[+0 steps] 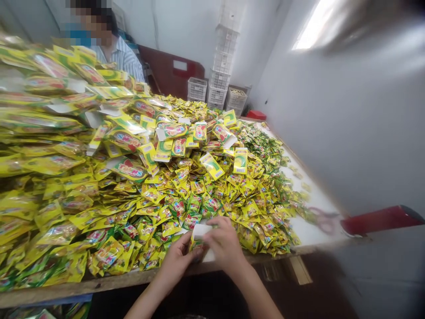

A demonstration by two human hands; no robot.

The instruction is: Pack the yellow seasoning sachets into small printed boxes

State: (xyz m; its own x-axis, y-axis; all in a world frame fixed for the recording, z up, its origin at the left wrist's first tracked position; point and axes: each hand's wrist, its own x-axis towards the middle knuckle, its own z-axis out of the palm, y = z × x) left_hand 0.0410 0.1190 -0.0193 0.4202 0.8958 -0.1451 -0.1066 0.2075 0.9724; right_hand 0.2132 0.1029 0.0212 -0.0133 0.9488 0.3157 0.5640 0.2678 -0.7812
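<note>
Two hands [225,244] together on a small carton [196,243], left clamping it, white flap [202,230] uppermost, long axis unclear

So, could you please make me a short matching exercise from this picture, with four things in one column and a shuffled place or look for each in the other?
Things
1. Scissors
2. Crates
3. Nearest box
4. Shirt

Places or looks
A. In the left hand, with the right hand at its top
B. Striped
C. On the right side of the table
D. Stacked up at the back

Pairs: 1-C, 2-D, 3-A, 4-B
</note>
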